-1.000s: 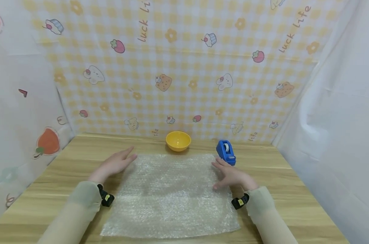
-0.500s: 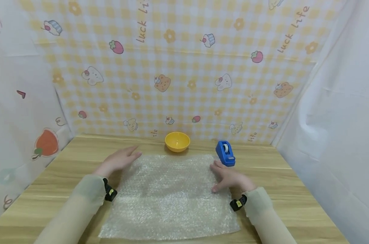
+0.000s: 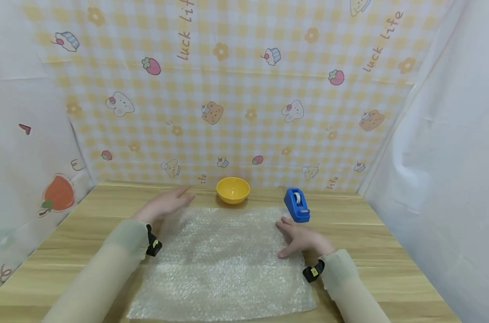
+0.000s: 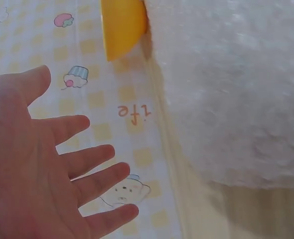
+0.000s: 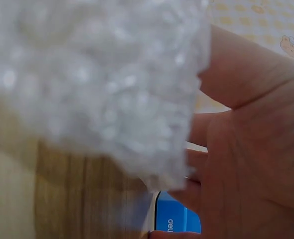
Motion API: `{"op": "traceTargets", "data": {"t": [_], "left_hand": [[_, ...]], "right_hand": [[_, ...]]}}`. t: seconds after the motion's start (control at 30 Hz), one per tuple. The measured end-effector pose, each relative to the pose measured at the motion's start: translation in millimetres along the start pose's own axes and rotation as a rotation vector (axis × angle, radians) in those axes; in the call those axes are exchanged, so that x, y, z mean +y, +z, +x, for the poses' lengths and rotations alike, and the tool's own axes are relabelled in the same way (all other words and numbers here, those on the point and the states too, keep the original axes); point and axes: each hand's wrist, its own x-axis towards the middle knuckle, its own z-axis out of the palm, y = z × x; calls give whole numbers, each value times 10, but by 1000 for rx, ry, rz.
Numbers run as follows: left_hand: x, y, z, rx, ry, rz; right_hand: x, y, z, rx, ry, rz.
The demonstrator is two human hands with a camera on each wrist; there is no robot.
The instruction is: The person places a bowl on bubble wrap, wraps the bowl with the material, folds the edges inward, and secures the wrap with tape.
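Left hand (image 3: 163, 206) nearer yellow bowl (image 3: 233, 192) than before; fingers spread, gripping nothing. Right hand (image 3: 305, 238) at right edge of flat bubble-wrap sheet (image 3: 228, 264), digits apart. Right wrist view alone shows lettering on dispenser (image 5: 172, 213).

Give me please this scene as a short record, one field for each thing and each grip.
Wrap: bubble sheet, spread out on table
Left grip: fingers spread, holding nothing, at far left corner
Right grip: thumb and fingers apart, at right edge; contact unclear
Bowl: yellow, upright, beyond far edge
Dispenser: blue, by far right corner
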Motion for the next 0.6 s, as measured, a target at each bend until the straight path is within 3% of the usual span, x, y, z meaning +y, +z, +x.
{"op": "traceTargets", "data": {"t": [0.27, 0.43, 0.6], "left_hand": [[219, 10, 218, -19, 31, -92], [338, 145, 395, -22, 38, -194], [395, 286, 545, -6, 7, -281]], "right_hand": [[-9, -4, -11, 5, 29, 17], [23, 7, 9, 11, 42, 11], [44, 28, 32, 19, 39, 1]]}}
